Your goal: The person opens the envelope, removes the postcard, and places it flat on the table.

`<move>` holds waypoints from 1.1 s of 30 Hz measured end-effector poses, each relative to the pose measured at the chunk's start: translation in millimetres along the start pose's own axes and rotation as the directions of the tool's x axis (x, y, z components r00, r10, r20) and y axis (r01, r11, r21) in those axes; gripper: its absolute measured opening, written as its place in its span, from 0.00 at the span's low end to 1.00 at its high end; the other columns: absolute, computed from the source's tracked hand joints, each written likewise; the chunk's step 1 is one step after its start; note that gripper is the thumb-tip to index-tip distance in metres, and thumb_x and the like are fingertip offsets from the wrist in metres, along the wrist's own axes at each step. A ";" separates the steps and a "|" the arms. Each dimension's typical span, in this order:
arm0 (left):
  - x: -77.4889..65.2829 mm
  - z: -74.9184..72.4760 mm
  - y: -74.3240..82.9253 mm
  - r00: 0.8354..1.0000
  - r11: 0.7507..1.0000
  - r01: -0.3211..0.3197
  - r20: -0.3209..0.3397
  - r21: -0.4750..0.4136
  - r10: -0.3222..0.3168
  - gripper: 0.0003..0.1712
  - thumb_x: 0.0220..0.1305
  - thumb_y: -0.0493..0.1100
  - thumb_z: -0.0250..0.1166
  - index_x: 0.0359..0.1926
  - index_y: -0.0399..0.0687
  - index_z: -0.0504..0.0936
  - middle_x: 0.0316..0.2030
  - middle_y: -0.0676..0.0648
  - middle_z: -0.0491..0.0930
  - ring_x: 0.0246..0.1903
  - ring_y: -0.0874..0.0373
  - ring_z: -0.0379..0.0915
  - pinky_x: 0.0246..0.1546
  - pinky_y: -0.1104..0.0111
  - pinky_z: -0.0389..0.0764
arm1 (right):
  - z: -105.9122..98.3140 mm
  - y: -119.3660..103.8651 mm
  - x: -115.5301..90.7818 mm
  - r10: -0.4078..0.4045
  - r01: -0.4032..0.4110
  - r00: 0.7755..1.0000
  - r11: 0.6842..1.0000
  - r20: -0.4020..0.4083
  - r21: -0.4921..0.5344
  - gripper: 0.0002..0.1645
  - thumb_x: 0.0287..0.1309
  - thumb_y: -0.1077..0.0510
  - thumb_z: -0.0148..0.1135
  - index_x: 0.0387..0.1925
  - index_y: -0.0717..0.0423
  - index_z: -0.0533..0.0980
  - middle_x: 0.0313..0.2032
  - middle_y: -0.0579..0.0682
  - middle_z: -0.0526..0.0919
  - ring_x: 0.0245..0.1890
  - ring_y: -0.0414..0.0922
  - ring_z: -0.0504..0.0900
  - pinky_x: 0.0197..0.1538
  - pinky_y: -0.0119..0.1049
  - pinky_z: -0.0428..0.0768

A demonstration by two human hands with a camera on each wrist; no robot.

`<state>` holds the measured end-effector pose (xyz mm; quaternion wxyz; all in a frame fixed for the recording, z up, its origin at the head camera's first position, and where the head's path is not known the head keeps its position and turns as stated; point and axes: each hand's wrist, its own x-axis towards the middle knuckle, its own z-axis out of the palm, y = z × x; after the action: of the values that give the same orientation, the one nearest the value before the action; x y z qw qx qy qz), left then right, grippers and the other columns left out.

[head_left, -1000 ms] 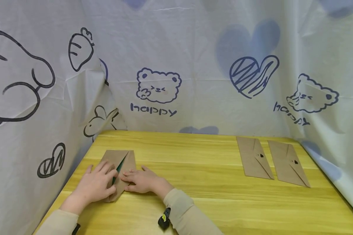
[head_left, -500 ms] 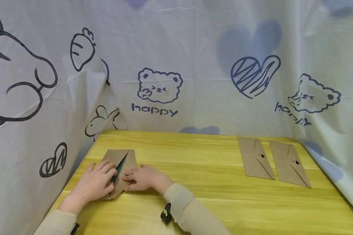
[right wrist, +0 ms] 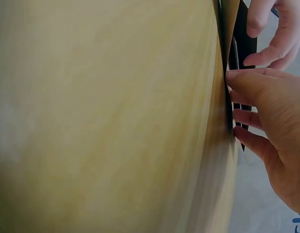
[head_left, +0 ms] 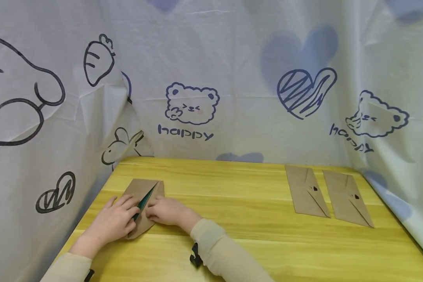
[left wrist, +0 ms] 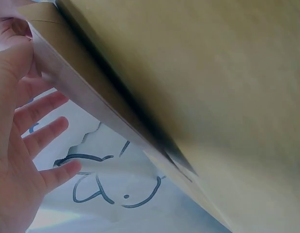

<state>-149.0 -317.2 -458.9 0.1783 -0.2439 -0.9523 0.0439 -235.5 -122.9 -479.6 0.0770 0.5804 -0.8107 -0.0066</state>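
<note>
A brown paper envelope lies at the left of the table in the head view, its slanted opening gaping over something dark green inside. My left hand grips its left side, thumb and forefinger at the opening's edge. In the left wrist view the other fingers of that hand are spread. From the right, my right hand pinches the flap with curled fingers. Its thumb and fingers meet the paper edge in the right wrist view, close below the left hand's fingers.
Two similar brown envelopes, one beside the other, lie at the far right, each with a small dark mark. White printed cloth surrounds the back and sides of the yellow wood-grain table.
My right hand's fingers have curled in more tightly at the flap. The envelope has shifted slightly to the right, and the left hand stays on it.
</note>
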 end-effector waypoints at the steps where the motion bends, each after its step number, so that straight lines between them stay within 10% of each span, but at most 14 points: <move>1: -0.2 0.5 -0.5 1.000 1.000 0.000 -0.005 0.000 0.000 0.10 0.51 0.44 0.71 0.38 0.50 0.86 0.51 0.46 0.82 0.57 0.43 0.74 0.53 0.39 0.72 | 1.1 0.6 0.2 -0.004 0.004 1.000 1.000 0.002 0.012 0.11 0.69 0.49 0.55 0.48 0.39 0.81 0.51 0.40 0.82 0.46 0.37 0.76 0.51 0.22 0.75; 13: -2.7 0.1 -3.6 1.000 0.999 0.028 0.014 -0.018 -0.027 0.12 0.53 0.46 0.69 0.41 0.51 0.86 0.52 0.47 0.83 0.57 0.45 0.74 0.54 0.40 0.72 | 4.5 4.9 0.0 0.027 -0.024 1.000 0.988 -0.014 0.149 0.24 0.69 0.51 0.56 0.64 0.50 0.70 0.64 0.48 0.71 0.65 0.41 0.71 0.68 0.27 0.67; 23: -3.5 0.8 -6.6 0.999 1.000 0.031 0.009 -0.005 -0.031 0.14 0.53 0.47 0.70 0.42 0.51 0.86 0.51 0.48 0.83 0.57 0.45 0.75 0.54 0.41 0.73 | 4.1 -0.7 3.0 0.098 -0.114 0.971 0.991 0.218 0.065 0.30 0.75 0.48 0.41 0.75 0.38 0.54 0.75 0.41 0.55 0.76 0.45 0.55 0.75 0.34 0.57; 33: -4.8 0.2 -6.7 0.999 0.999 0.045 0.017 -0.029 -0.044 0.16 0.54 0.47 0.69 0.45 0.52 0.86 0.51 0.48 0.83 0.55 0.46 0.75 0.53 0.43 0.74 | 1.8 -5.1 8.3 0.141 -0.150 0.950 0.989 0.279 0.012 0.31 0.75 0.45 0.39 0.75 0.33 0.50 0.76 0.38 0.51 0.76 0.46 0.55 0.75 0.36 0.59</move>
<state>-148.1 -325.3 -459.5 0.1678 -0.2248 -0.9595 0.0278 -233.5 -132.6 -481.0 -0.0463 0.5137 -0.8540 -0.0688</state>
